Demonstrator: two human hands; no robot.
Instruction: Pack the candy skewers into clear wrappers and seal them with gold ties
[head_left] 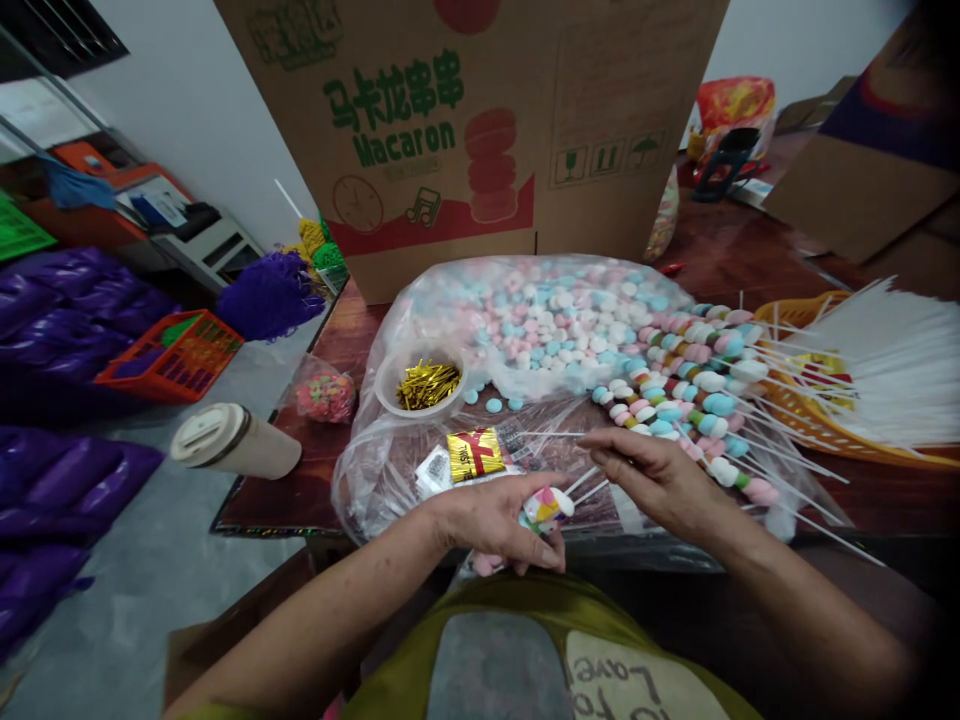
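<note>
My left hand (501,520) is closed around marshmallow skewers (546,506) near the table's front edge. A colourful wrapper covers the upper one, and pink pieces show below the hand. Two white sticks run from them toward my right hand (649,478). Its fingers are pinched, and a thin white stick (551,434) extends left from the fingertips. Behind my left hand lies a gold packet (475,454) with red print. A white bowl (388,385) contains gold twist ties (427,384). Finished-looking marshmallow skewers (686,385) lie piled right of centre.
A clear bag of pastel marshmallows (555,320) spreads before a tall cardboard carton (495,120). At right, a yellow basket (795,310) holds many white sticks (892,360). A lidded cup (240,440) and a small candy bag (325,393) are at left. Purple bags (60,510) lie beyond.
</note>
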